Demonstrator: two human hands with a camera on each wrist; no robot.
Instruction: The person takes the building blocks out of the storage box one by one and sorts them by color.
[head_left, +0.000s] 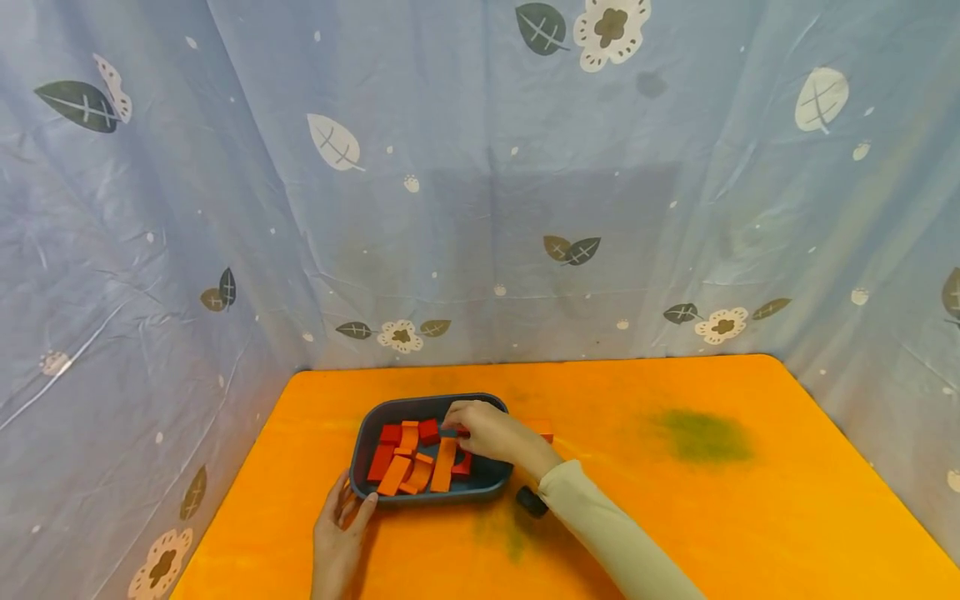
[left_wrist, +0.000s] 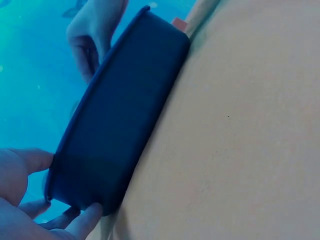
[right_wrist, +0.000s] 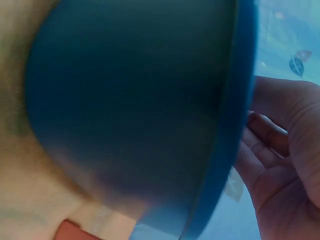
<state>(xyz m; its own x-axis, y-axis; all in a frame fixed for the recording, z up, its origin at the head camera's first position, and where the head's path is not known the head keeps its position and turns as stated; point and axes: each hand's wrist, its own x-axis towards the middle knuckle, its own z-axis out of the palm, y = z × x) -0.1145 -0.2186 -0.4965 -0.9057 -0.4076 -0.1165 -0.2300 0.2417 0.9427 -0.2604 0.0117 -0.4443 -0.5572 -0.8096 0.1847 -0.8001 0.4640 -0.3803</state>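
Gripping dark rounded plastic tray (head_left: 435, 500) by near-left corner with spread fingers of left hand (head_left: 337, 529), likely steadying. Reaching inside tray with right hand (head_left: 486, 429); can't tell if pinching.

In the head view, the left hand (head_left: 341, 527) sits lower left of centre, thumb spread from its bent fingers. The right hand (head_left: 486, 429), lower centre, bends its fingers downward; the sleeved right forearm (head_left: 609, 532) slants from the bottom edge.

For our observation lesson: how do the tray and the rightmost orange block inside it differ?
Colour: the tray is dark; the block is orange.
Size: the tray is larger than the block.
Shape: the tray has rounded corners; the block has straight edges.
Shared: both look longer than wide.
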